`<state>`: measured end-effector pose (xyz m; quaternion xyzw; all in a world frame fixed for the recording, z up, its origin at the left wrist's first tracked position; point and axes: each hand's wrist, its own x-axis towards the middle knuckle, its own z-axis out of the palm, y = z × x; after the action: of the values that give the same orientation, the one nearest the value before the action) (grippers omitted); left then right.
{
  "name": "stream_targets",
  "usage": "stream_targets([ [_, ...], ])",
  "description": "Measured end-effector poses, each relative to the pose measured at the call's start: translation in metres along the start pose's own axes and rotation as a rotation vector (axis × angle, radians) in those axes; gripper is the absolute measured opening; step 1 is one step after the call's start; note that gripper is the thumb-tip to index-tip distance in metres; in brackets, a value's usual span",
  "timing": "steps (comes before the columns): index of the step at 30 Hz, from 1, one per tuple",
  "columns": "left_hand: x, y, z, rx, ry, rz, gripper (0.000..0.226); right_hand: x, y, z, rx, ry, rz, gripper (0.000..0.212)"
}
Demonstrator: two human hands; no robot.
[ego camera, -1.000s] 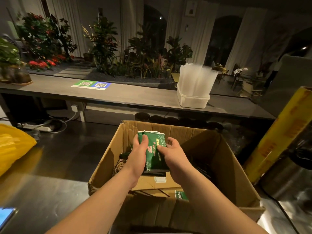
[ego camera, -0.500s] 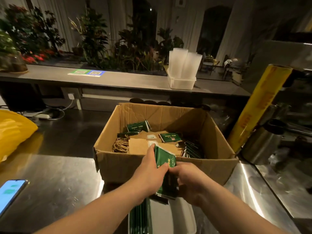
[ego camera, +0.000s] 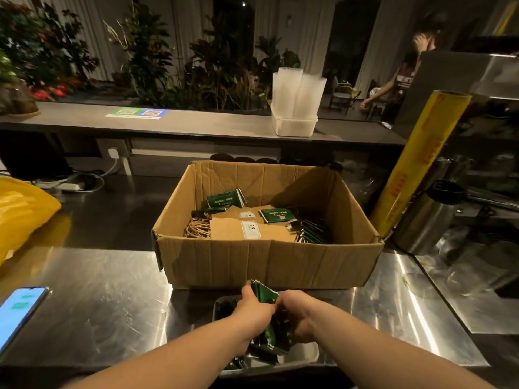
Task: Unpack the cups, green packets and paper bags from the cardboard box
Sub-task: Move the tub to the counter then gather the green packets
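Note:
An open cardboard box [ego camera: 266, 262] stands on the steel counter. Inside lie brown paper bags [ego camera: 238, 230] with twine handles and several green packets [ego camera: 276, 215]. In front of the box, low over a shallow metal tray [ego camera: 304, 356], my left hand [ego camera: 252, 313] and my right hand [ego camera: 297, 314] both grip a bunch of green packets [ego camera: 265, 294] held upright between them. More green packets lie in the tray beneath. Stacks of clear plastic cups [ego camera: 297, 92] stand in a white tub on the far ledge.
A phone [ego camera: 19, 313] with a lit screen lies at the left edge. A yellow plastic bag [ego camera: 22, 211] sits left of the box. A yellow film roll [ego camera: 415, 169] and a steel canister [ego camera: 424, 220] stand to the right. A person stands at the far right.
Both hands lifted the bunch of green packets out of the box, brought it toward me over the front wall, and lowered it to the tray.

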<state>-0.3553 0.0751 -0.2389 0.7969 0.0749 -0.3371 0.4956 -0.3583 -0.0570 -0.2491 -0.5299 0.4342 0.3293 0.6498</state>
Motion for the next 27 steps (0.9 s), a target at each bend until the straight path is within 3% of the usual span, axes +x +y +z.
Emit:
stream_targets([
  [4, 0.007, 0.000, -0.005, -0.076, -0.036, -0.080, 0.081, 0.024, 0.005, -0.009, 0.050, -0.023, 0.021, 0.029],
  [9, 0.022, -0.006, -0.018, 0.007, -0.050, -0.139, 0.073, 0.033, 0.013, -0.010, 0.111, -0.072, -0.003, 0.025],
  [14, 0.027, -0.009, -0.026, 0.119, -0.041, -0.163, 0.059, 0.037, 0.014, -0.012, -0.229, -0.114, -0.059, 0.024],
  [21, 0.030, -0.008, -0.038, 0.316, 0.056, 0.008, 0.027, 0.038, 0.018, -0.009, -0.245, -0.075, -0.112, 0.028],
  [27, 0.031, -0.005, -0.044, 0.834, 0.001, 0.191, 0.032, 0.040, 0.013, -0.004, -0.370, -0.075, -0.204, 0.009],
])
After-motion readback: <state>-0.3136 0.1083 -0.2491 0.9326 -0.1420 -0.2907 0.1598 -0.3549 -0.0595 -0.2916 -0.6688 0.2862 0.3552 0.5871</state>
